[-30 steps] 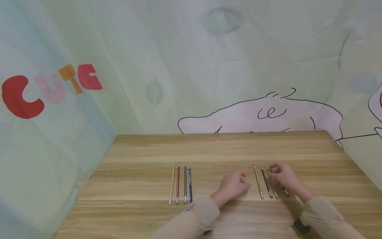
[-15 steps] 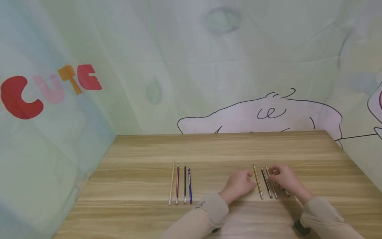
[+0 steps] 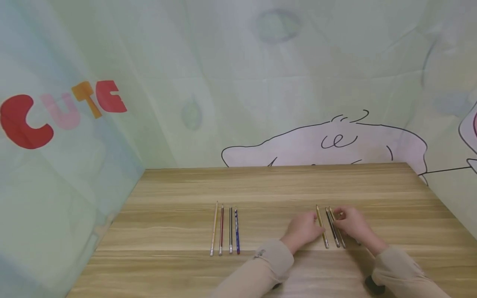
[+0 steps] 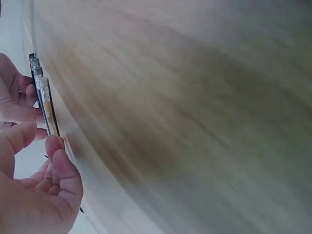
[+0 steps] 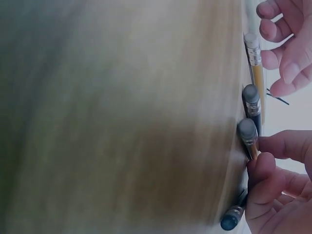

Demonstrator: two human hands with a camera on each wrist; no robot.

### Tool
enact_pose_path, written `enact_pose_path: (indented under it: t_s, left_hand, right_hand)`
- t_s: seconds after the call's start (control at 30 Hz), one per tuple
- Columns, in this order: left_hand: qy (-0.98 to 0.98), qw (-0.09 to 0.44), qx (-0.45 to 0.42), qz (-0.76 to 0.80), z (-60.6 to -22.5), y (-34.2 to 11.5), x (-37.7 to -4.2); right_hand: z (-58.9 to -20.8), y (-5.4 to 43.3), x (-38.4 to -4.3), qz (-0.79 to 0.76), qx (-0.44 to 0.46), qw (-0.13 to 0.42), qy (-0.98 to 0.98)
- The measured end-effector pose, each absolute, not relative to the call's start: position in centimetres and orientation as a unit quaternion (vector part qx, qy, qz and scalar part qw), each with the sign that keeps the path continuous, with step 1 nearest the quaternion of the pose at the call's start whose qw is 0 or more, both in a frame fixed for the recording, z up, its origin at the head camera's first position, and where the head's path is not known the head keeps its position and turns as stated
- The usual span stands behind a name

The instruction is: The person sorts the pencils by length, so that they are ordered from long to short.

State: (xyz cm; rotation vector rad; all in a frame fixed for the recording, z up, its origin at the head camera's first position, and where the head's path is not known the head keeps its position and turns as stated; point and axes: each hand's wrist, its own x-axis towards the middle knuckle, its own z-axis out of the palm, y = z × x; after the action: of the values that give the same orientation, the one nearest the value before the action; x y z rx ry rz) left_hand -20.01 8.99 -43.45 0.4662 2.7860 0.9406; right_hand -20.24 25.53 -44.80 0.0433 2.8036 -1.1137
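- Two hands on my feed, both over the wooden table (image 3: 167, 207).
- Right hand (image 3: 353, 225): thumb and finger clamped on the tan pencil (image 3: 340, 238), which lies just beside the black pencil (image 3: 332, 227).
- Left hand (image 3: 302, 229): thumb and forefinger apart at the yellow pencil (image 3: 319, 215); I can't tell whether they touch it.
- Mostly hidden by the right hand, I catch a dark-ended pencil (image 5: 233, 218).
- Well apart, off to the left, a row: pale pencil (image 3: 214, 229), red pencil (image 3: 221, 229), striped pencil (image 3: 230, 230), blue pencil (image 3: 237, 230).
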Motion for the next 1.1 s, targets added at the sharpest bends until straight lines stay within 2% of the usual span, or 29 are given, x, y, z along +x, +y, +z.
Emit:
enact_pose_path:
  t_s: [0.63, 1.1]
  left_hand:
    - [0.975, 0.051, 0.126, 0.178, -43.7, 10.7, -19.7]
    - [0.971, 0.065, 0.122, 0.196, -43.7, 10.2, -19.9]
  right_hand:
    - [-44.7, 25.2, -20.3, -0.346, 0.01, 0.062, 0.936]
    - [-44.7, 25.0, -20.3, -0.333, 0.015, 0.06, 0.941]
